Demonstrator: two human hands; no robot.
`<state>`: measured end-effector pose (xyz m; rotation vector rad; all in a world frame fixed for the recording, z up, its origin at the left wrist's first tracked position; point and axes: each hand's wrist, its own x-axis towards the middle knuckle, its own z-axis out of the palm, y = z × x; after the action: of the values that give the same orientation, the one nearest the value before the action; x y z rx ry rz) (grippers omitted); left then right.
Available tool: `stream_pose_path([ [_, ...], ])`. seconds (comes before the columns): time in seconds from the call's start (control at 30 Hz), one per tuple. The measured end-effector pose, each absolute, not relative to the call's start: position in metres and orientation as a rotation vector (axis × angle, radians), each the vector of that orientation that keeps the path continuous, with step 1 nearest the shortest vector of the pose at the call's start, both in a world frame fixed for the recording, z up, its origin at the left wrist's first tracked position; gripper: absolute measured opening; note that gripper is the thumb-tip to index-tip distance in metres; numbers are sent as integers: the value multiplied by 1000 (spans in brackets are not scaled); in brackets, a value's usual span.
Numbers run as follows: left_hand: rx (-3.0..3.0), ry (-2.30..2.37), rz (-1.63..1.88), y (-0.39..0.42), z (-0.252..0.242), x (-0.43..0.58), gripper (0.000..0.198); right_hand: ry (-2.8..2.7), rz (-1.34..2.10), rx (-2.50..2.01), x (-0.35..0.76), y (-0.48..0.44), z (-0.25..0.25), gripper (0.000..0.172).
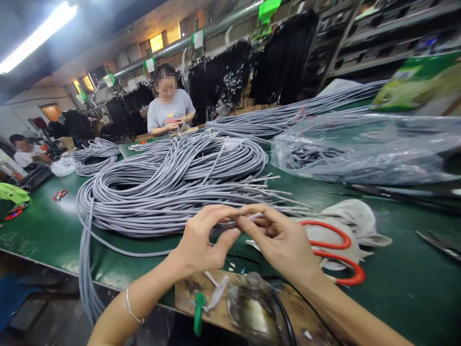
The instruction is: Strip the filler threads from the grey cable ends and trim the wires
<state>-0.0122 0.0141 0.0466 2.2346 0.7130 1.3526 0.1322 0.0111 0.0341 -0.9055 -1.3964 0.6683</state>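
Observation:
My left hand and my right hand meet over the front of the green table, fingertips pinched together. Between them is a thin grey cable, its light end showing past my right fingers; my fingers hide most of it. Just behind my hands lies a large coiled bundle of grey cables, with loose ends pointing right. Scissors with red handles rest by my right wrist, against a whitish cloth. Below my hands sits a wooden board bearing a stained metal block and a green clip.
A clear plastic bag with dark pieces inside lies at the right, near pliers-like metal tools. Across the table a co-worker handles something small. Smaller red-handled scissors lie at left. Cables hang over the front edge.

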Motion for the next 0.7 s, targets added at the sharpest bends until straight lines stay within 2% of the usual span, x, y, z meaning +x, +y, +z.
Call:
stream_pose_path([
  [0.1, 1976, 816, 1197, 17, 36, -9, 32, -1412, 668, -901, 134, 9, 33, 35],
  [0.2, 1767, 873, 1215, 16, 32, -11, 33, -1448, 690, -921, 138, 6, 37, 39],
  [0.43, 1580, 955, 1125, 11, 43, -19, 55, -1364, 762, -958, 144, 6, 49, 42],
  [0.6, 1704, 974, 1079, 8, 44, -20, 51, -1480, 862, -954, 141, 7, 50, 54],
  [0.7, 1763, 966, 1087, 7, 44, -22, 42, -1524, 910, -894, 140, 6, 52, 53],
])
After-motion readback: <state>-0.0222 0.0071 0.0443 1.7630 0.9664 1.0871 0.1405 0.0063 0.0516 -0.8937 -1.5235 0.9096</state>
